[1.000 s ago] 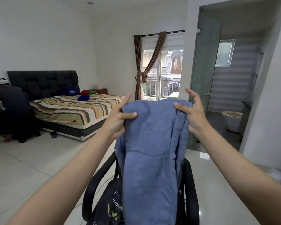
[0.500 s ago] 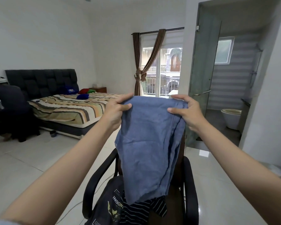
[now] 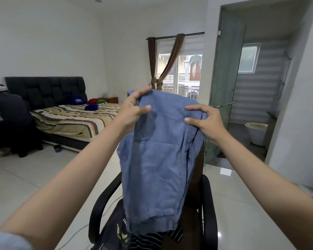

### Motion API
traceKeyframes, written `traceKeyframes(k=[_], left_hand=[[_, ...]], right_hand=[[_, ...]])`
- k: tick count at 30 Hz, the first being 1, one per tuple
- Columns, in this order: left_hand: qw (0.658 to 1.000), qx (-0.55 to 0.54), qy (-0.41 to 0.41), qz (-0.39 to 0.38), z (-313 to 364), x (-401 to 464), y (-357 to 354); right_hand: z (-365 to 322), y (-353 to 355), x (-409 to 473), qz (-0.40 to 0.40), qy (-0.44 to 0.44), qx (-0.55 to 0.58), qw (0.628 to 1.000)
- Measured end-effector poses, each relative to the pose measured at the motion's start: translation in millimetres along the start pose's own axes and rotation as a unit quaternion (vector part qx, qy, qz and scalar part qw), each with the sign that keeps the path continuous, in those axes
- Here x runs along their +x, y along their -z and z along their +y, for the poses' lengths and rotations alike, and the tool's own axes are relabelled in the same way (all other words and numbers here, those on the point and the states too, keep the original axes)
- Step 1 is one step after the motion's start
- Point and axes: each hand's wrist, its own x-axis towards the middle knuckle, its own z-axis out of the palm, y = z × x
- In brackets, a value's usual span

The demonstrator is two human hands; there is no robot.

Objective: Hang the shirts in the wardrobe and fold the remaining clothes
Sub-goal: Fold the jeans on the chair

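**Blue garment held up over a chair of clothes**

The left hand (image 3: 134, 109) grips the upper left corner of a plain blue woven cloth garment (image 3: 157, 159), thumb across the front and fingers curled behind the top edge. The right hand (image 3: 204, 121) pinches the upper right edge of the same garment, thumb and forefinger on the near face with bunched folds gathered under the palm. The two hands are apart, level with each other, both arms stretched forward, and the garment hangs down between them in a long doubled panel with a hem at the bottom.

Its lower edge hangs just above a black office chair with curved armrests (image 3: 98, 210). On the chair seat lies a dark printed shirt with pale lettering and a yellow-green emblem (image 3: 116, 233), and beside it a black garment with thin white stripes (image 3: 148, 240); whether the blue hem touches them cannot be told.

Farther off on the left stands a bed with a striped cover and a dark padded headboard (image 3: 70, 121), with red, green and blue cushions (image 3: 91, 107) on it. A person in dark clothes (image 3: 9, 120) bends at its near corner. Brown tied curtains (image 3: 157, 69) frame a window straight ahead, and a glass door (image 3: 224, 87) on the right opens onto a bathroom with a white toilet (image 3: 256, 132). The floor is pale glossy tile (image 3: 34, 174).
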Motion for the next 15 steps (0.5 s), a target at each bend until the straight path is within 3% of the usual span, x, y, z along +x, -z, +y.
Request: traceKeyframes(k=[2,5,15], left_hand=[[0.999,0.05,-0.01,-0.018,-5.6,-4.2,0.3],[0.996,0.076,-0.014,0.038,-9.4,-3.2,6.1],[0.996,0.081,-0.006,0.047,14.4,-6.7,4.1]], right_hand=[[-10.7,2.5,7.2,0.044,0.002,0.041,0.998],[-13.2,0.9,10.9,0.077,-0.003,0.086,0.993],[-2.2,0.7,-8.1,0.061,0.044,-0.017,0.997]])
